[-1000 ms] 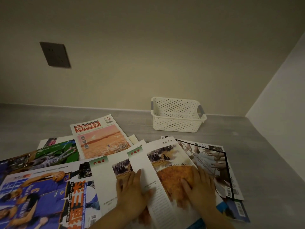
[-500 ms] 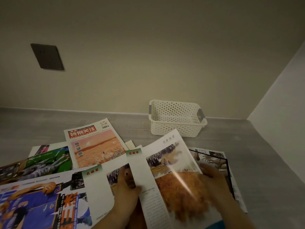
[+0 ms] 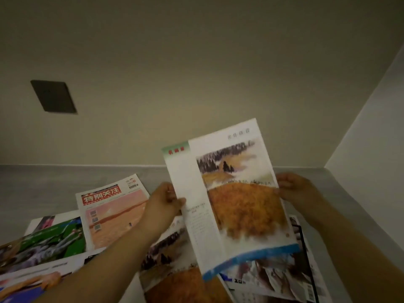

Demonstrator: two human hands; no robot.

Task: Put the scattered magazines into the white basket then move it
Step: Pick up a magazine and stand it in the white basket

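I hold a magazine with an orange landscape cover (image 3: 238, 197) up off the floor, tilted toward me. My left hand (image 3: 162, 203) grips its left edge and my right hand (image 3: 293, 189) grips its right edge. The raised magazine hides the white basket. Several other magazines lie scattered below: one with a red title and pink cover (image 3: 113, 213), a green sports one (image 3: 46, 243), another orange landscape one (image 3: 175, 274) and a black-framed one (image 3: 290, 272) at the right.
The magazines lie on a grey floor (image 3: 39, 184). A beige wall (image 3: 196, 73) with a dark switch plate (image 3: 53, 96) stands behind, and a white wall (image 3: 376, 132) closes the right side.
Both hands went from pressing flat on the orange landscape magazine to gripping its edges and lifting it up. It now covers the basket, which was visible before.
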